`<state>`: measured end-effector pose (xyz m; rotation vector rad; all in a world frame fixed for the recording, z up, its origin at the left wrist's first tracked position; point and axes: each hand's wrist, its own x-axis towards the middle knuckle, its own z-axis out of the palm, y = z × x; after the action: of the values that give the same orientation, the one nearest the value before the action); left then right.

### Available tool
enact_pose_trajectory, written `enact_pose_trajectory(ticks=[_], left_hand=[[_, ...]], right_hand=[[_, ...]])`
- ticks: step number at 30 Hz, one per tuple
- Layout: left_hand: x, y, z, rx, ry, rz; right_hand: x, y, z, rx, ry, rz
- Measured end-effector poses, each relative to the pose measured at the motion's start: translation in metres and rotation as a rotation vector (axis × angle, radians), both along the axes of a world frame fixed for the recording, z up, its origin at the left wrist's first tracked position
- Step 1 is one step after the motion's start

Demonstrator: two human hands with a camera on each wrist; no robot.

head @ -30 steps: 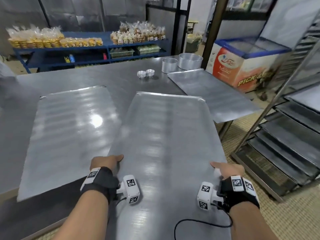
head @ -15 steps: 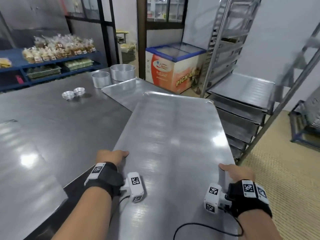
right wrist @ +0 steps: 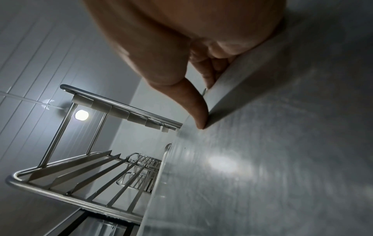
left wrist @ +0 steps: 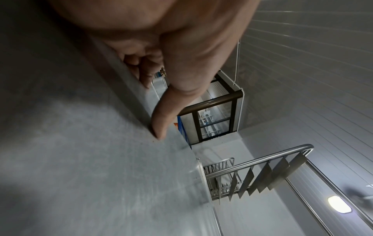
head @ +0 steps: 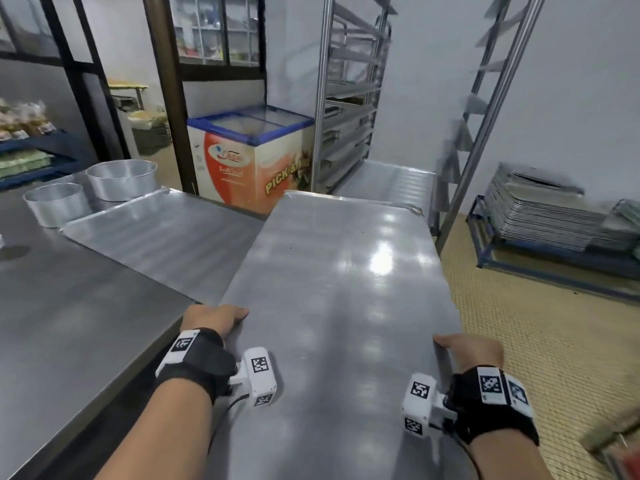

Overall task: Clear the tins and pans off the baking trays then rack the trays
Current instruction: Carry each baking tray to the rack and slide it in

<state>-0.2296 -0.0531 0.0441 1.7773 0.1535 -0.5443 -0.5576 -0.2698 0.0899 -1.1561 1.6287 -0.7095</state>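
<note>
I carry a large bare metal baking tray (head: 339, 306) level in front of me, clear of the table. My left hand (head: 214, 318) grips its left rim, thumb on top (left wrist: 161, 124), fingers curled under the edge. My right hand (head: 467, 348) grips the right rim the same way, thumb (right wrist: 198, 115) on top. The tray's far end points at the steel tray rack (head: 349, 109), where another tray (head: 388, 178) sits on a low shelf. A second bare tray (head: 162, 233) lies on the steel table (head: 69, 323), with two round cake pans (head: 121, 178) behind it.
A chest freezer (head: 252, 161) stands between table and rack. A second rack frame (head: 485, 116) rises at right. A stack of trays (head: 543, 213) sits on a low blue stand against the right wall. Yellow tiled floor (head: 536, 341) spreads to the right.
I have turned right with the tray, lifting it off the table and swinging its far end toward the rack. The other table trays slid out of view to the left.
</note>
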Motion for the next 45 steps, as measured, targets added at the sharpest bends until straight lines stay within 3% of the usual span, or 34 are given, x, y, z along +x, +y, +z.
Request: enact_pose_trajectory(ticks=[9, 16, 22, 33, 45], left_hand=[[0.033, -0.091, 0.011, 0.041, -0.032, -0.098], [0.111, -0.178, -0.017, 0.023, -0.029, -0.177], [0.146, -0.231, 0.007, 0.119, -0.061, -0.267], [0.222, -0.317, -0.052, 0.147, 0.018, -0.304], [0.225, -0.402, 0.015, 0.264, -0.089, -0.344]], right_hand=[[0.017, -0.059, 0.004, 0.019, -0.001, -0.114], [0.059, -0.117, -0.003, 0.019, -0.058, -0.178], [0.104, -0.159, -0.009, 0.027, -0.036, -0.237], [0.156, -0.212, -0.026, 0.056, 0.004, -0.329], [0.198, -0.322, -0.023, 0.060, 0.047, -0.307]])
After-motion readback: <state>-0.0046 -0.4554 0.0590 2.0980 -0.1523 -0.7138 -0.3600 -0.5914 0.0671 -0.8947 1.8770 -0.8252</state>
